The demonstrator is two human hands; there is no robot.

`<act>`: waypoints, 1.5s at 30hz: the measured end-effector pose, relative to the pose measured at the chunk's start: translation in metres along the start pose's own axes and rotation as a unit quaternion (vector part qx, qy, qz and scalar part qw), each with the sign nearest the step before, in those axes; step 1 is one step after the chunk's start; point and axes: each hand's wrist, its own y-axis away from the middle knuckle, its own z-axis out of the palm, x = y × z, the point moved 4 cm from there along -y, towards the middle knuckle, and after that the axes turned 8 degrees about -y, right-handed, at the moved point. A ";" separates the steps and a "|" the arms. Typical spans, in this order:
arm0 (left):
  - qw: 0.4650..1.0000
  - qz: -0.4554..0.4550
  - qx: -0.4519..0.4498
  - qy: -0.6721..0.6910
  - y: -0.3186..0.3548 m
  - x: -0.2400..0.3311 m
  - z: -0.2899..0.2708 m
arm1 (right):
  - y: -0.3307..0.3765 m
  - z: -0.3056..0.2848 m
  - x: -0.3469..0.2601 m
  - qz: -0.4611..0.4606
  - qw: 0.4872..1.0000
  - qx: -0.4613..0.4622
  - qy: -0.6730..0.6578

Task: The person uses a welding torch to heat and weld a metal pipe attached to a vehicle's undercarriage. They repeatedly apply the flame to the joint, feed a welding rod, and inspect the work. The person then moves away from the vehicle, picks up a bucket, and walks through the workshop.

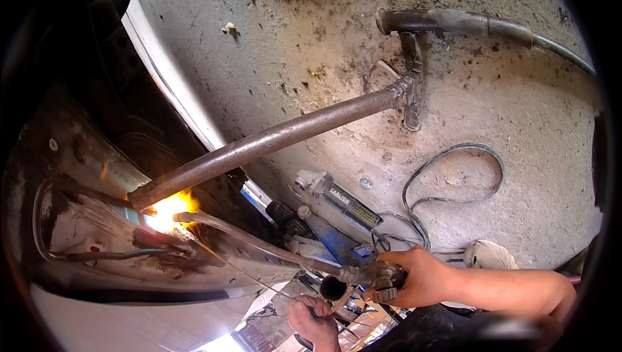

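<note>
the right grip [414, 277] is wrapped round the handle of a torch [259, 240], fingers curled over its valve end; holding it this far back probably keeps the skin clear of the heat and the neck easy to aim. the left grip [314, 318], just beside it, is closed with thumb and fingers pinching a thin rod [240, 270] well back from its tip, likely for the same reason and for fine control. torch and rod slant the same way, so both tips meet at the flame [170, 213].

the flame sits at the lower end of the long pipe [278, 138], near the right edge of the bare frame [97, 222]. whether pipe and frame touch is hidden by glare. the pipe slants over the floor [259, 60] to a crosspiece near its far edge; i cannot tell what bears that end.

further out, the grinder [346, 203] lies on its side toward the floor's left edge, perhaps set down within reach; its cord [461, 146] loops loosely toward the right edge.
</note>
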 end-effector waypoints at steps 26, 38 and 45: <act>1.000 0.008 0.008 0.009 0.000 0.002 0.001 | -0.001 0.000 -0.001 -0.015 1.000 0.015 -0.001; 1.000 0.007 0.003 0.000 0.000 0.004 0.004 | 0.000 0.001 -0.002 -0.019 1.000 0.019 0.013; 1.000 0.001 0.003 0.019 -0.003 0.004 0.004 | -0.001 0.001 -0.006 -0.035 0.999 0.030 0.006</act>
